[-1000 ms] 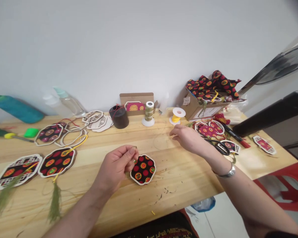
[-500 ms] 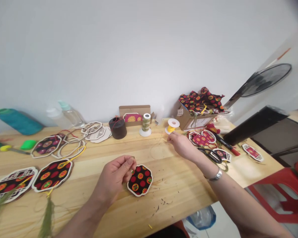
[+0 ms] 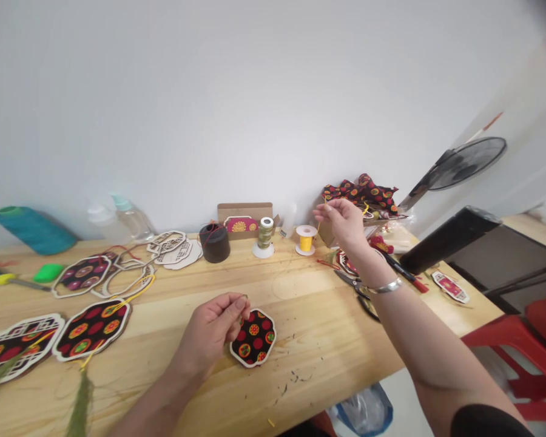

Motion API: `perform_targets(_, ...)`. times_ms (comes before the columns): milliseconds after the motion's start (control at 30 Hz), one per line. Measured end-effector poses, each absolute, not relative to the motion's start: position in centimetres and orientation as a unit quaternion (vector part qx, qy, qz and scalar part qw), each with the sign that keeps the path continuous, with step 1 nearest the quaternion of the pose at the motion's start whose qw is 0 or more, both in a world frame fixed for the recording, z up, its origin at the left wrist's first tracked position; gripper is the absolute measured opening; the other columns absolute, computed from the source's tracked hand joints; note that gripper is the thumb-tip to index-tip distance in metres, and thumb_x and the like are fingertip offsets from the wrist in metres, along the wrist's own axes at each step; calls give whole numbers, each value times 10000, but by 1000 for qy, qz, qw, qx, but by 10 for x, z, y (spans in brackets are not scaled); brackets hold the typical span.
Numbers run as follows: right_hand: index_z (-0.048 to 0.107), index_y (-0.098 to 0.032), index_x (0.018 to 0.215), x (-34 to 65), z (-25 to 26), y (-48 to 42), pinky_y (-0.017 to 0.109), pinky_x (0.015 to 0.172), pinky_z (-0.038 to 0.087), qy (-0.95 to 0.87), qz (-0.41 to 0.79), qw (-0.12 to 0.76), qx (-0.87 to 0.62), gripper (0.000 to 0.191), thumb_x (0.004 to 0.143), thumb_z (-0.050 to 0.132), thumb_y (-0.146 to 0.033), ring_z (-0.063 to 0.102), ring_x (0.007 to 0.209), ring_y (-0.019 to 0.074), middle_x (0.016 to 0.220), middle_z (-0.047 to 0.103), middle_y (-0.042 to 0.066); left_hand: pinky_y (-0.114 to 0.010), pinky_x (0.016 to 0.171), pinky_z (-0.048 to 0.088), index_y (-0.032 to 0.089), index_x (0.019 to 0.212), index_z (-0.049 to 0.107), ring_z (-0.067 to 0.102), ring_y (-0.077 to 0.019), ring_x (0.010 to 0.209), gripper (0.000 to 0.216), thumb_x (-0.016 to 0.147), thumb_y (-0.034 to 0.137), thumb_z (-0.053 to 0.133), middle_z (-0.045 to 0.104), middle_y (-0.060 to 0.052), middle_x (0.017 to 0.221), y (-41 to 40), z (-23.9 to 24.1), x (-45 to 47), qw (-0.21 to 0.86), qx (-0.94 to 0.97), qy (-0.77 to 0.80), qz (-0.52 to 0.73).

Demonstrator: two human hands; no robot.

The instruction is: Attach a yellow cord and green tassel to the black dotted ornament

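My right hand (image 3: 346, 226) is raised above the back of the table, thumb and fingers pinched on a yellow cord (image 3: 325, 199). Just below it stands the yellow cord spool (image 3: 306, 241) with white flanges. My left hand (image 3: 213, 325) is closed in a pinch over the table's middle; what its fingertips hold is too small to make out. Right beside those fingers lies a scalloped ornament (image 3: 253, 340) with black floral fabric and a pale rim, partly covered by the hand. A green thread spool (image 3: 266, 235) stands left of the yellow one.
On the left lie finished-looking ornaments (image 3: 93, 331) with a green tassel (image 3: 79, 403). A black thread cone (image 3: 215, 244) and cardboard box (image 3: 268, 212) stand at the back. Scissors (image 3: 346, 278) lie under my right forearm. A fan (image 3: 475, 161) and red stool (image 3: 519, 346) are to the right.
My right hand has risen from beside the yellow spool, up and to the right, drawing the cord with it. My left hand stays almost still. The scissors now show more, and the view has shifted slightly.
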State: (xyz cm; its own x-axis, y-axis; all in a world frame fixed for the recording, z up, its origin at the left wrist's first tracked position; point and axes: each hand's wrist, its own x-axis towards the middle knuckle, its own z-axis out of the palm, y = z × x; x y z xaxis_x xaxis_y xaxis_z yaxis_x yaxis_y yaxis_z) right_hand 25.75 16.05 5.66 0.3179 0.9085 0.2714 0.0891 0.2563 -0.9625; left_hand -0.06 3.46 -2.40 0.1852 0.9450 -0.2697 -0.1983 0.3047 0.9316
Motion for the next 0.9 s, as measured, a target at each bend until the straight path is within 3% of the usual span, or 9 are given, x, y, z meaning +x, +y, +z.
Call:
perform_targets(167, 487, -167, 738, 264, 63, 175, 223, 510, 524, -519, 279, 498, -636, 102, 824, 484, -113, 628, 534, 110, 655, 622, 11, -166, 417, 222, 119, 704, 616, 338, -14, 429, 313, 743, 426, 665, 549, 23, 634, 34, -23, 0, 658, 400, 468, 434)
perform_targets(333, 530, -153, 580, 271, 57, 177, 244, 489, 493, -558, 265, 413, -669, 176, 703, 572, -34, 568, 438, 130, 460, 552, -3, -166, 407, 222, 118, 687, 615, 322, -9, 416, 318, 724, 427, 681, 551, 24, 625, 32, -20, 1, 664, 400, 467, 427)
perform_targets(533, 514, -163, 670, 257, 68, 181, 213, 520, 497, -579, 225, 439, -649, 149, 783, 493, -68, 598, 516, 111, 576, 592, 1, -165, 403, 230, 122, 680, 615, 319, -15, 419, 312, 720, 423, 683, 541, 28, 606, 33, -20, 1, 666, 395, 467, 426)
perform_targets(633, 504, -158, 717, 248, 78, 176, 201, 501, 502, -580, 265, 470, -610, 141, 823, 456, -79, 612, 515, 100, 608, 604, 2, -168, 403, 237, 122, 690, 617, 321, -17, 418, 301, 721, 415, 681, 549, 24, 620, 33, -20, 1, 663, 395, 467, 432)
perform_targets(900, 520, -144, 733, 237, 109, 143, 167, 440, 454, -600, 333, 513, -516, 90, 821, 540, -152, 628, 536, 94, 636, 630, 19, -174, 397, 217, 118, 678, 618, 313, -21, 410, 307, 711, 416, 687, 549, 17, 612, 32, -16, 2, 664, 397, 462, 435)
